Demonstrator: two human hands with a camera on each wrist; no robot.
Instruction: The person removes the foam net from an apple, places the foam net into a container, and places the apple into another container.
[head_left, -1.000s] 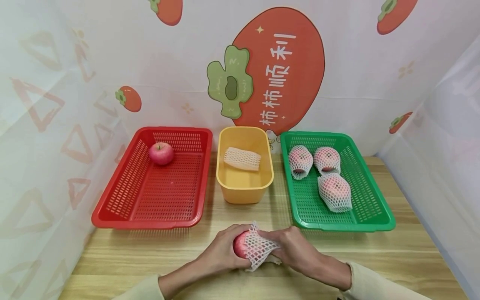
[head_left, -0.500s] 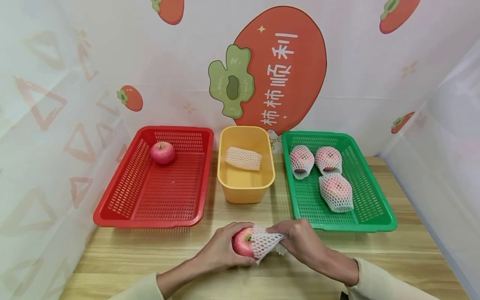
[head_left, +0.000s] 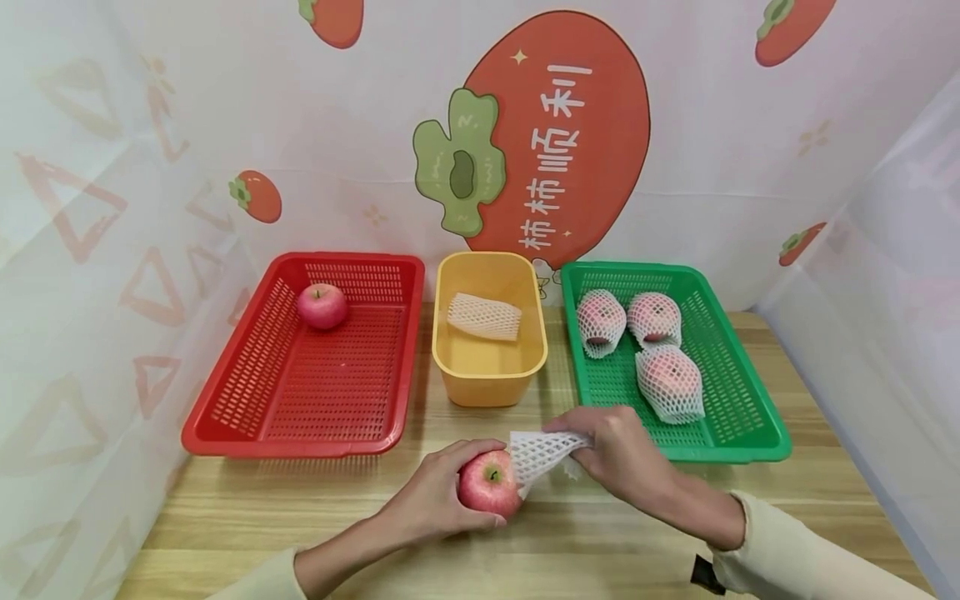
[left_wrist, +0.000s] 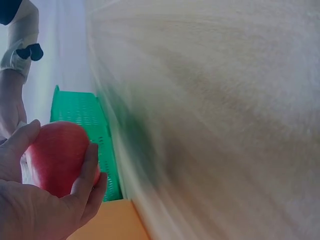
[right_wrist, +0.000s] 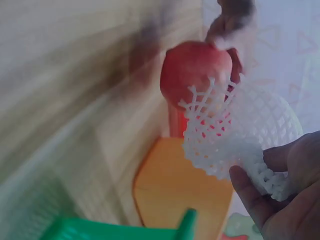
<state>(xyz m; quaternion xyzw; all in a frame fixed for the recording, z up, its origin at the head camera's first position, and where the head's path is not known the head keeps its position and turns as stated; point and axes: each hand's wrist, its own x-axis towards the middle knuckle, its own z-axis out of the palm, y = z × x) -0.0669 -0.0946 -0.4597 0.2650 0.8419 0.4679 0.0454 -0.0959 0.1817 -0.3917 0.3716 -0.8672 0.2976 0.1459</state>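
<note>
My left hand [head_left: 442, 493] grips a red apple [head_left: 490, 484] from its left side, fingers and thumb curled round it, close over the table. The apple's stem faces up and its skin is bare. To its right, my right hand [head_left: 618, 454] pinches the gathered end of a white foam net sleeve [head_left: 542, 451]. The sleeve's wide open end lies right at the apple's right side. In the right wrist view the thumb and fingers squeeze the net [right_wrist: 235, 135], and its loose mouth overlaps the apple [right_wrist: 192, 72].
A red basket [head_left: 401, 417] at left holds one bare apple [head_left: 322, 306]. The yellow bin [head_left: 491, 389] in the middle holds a foam net [head_left: 484, 317]. The green basket [head_left: 690, 454] at right holds three netted apples [head_left: 670, 383]. A printed cloth [head_left: 337, 125] hangs behind.
The foam net has come off the apple as my right hand drew it right and slightly away from me. My left hand still holds the apple in nearly the same spot.
</note>
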